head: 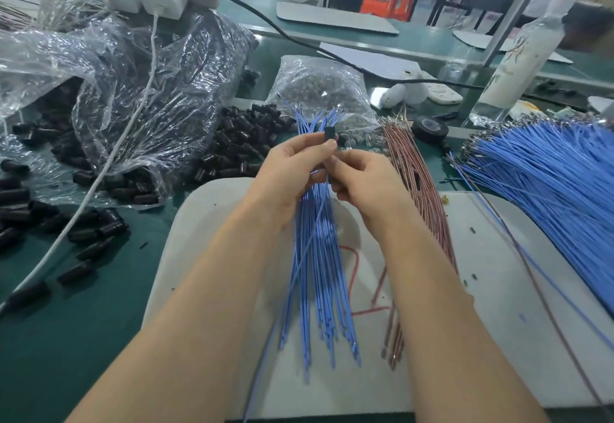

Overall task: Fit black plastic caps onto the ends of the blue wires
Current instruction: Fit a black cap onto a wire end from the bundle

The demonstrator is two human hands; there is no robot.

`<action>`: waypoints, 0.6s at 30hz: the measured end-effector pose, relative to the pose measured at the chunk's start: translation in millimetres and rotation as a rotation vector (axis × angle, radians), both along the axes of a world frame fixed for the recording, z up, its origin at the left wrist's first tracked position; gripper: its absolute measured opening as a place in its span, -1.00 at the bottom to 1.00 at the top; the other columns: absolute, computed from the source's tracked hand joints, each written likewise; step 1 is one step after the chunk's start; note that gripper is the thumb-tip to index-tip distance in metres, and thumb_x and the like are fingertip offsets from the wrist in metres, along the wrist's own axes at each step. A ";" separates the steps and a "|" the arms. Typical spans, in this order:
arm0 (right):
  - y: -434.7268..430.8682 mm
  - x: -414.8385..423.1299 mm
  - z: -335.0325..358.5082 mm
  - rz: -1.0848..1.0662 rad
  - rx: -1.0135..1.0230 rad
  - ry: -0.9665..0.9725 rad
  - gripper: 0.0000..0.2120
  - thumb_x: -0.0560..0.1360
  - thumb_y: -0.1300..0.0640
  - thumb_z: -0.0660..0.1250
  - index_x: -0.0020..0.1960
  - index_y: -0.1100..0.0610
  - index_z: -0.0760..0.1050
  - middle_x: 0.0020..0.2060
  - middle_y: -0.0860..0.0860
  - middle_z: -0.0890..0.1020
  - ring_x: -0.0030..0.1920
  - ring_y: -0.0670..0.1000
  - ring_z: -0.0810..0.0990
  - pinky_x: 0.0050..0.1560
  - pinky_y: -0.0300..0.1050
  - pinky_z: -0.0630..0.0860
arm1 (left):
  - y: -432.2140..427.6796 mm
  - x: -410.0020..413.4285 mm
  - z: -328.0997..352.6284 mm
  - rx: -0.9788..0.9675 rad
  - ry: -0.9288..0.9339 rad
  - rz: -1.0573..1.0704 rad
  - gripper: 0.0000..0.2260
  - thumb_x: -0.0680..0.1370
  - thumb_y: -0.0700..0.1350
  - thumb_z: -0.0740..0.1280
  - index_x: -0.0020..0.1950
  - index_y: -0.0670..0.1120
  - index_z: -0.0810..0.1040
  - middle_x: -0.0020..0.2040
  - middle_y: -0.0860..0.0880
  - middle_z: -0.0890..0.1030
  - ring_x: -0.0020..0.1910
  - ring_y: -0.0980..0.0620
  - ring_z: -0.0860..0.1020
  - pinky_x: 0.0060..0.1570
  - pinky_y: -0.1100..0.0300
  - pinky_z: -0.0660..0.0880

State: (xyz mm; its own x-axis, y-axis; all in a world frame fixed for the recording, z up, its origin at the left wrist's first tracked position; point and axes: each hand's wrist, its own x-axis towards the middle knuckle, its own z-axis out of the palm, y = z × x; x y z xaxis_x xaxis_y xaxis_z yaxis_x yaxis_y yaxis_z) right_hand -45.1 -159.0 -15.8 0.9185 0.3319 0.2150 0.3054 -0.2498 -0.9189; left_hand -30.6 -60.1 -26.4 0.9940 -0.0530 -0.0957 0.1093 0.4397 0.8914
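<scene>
My left hand [292, 170] grips a bundle of blue wires [315, 269] near its upper end, and its thumb and fingers pinch a small black cap [330, 133] above the bundle. My right hand [362, 180] is curled close beside it and pinches one blue wire just below the cap. The wires' bare tips fan out above the hands; their lower ends hang over a white mat [498, 323]. Loose black caps [242, 143] lie piled on the green table behind my left hand.
A torn plastic bag [133, 90] of black caps spills at the left, crossed by a white cable [109, 163]. A bag of small parts [319, 90] sits behind the hands. Brown wires [422, 190], a large blue wire bundle [551, 183], black tape [430, 128] and a bottle [518, 63] lie at the right.
</scene>
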 end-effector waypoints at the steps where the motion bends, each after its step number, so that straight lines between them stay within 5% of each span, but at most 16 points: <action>1: -0.8 1.3 -1.6 -0.021 -0.005 0.007 -0.58 0.31 0.08 0.19 -0.53 -0.41 0.48 -0.66 -0.32 0.44 -0.61 -0.37 0.41 -0.54 -0.56 0.28 | 0.0 0.7 0.0 0.016 0.000 0.008 -0.83 0.59 -0.23 0.21 -0.19 -0.05 0.45 -0.55 0.17 0.54 -0.52 0.30 0.51 -0.44 0.46 0.42; 7: -3.4 8.6 -3.9 0.002 0.002 0.045 -0.59 0.34 0.08 0.23 -0.48 -0.44 0.49 -0.61 -0.33 0.48 -0.56 -0.37 0.43 -0.50 -0.55 0.32 | 1.4 3.2 0.1 0.039 0.016 0.033 -0.84 0.59 -0.22 0.22 -0.18 -0.05 0.46 -0.50 0.15 0.55 -0.51 0.28 0.51 -0.42 0.43 0.43; 11: -10.5 17.1 -13.1 0.009 -0.076 0.048 -0.42 0.53 0.28 0.26 -0.48 -0.30 0.56 -0.59 -0.29 0.51 -0.55 -0.33 0.44 -0.49 -0.52 0.33 | 1.8 5.4 -2.6 0.105 0.005 0.071 -0.85 0.59 -0.20 0.23 -0.17 -0.05 0.47 -0.28 0.04 0.50 -0.37 0.21 0.47 -0.28 0.35 0.42; 13: -12.6 20.3 -17.1 -0.009 -0.105 0.075 -0.52 0.54 0.26 0.26 -0.50 -0.08 0.57 -0.59 -0.25 0.51 -0.55 -0.30 0.43 -0.48 -0.48 0.33 | 2.0 6.9 -4.0 0.116 0.012 0.090 -0.85 0.59 -0.20 0.23 -0.16 -0.07 0.47 -0.26 0.00 0.48 -0.32 0.15 0.44 -0.23 0.31 0.40; 18: -12.7 24.3 -20.4 -0.054 -0.175 0.143 -0.70 0.54 0.20 0.29 -0.35 -0.02 0.52 -0.59 -0.20 0.51 -0.46 -0.17 0.42 -0.34 -0.24 0.34 | 5.0 14.2 -9.1 0.078 0.076 0.096 -0.93 0.59 -0.21 0.25 -0.08 -0.11 0.49 -0.23 -0.04 0.48 -0.30 0.12 0.44 -0.20 0.28 0.40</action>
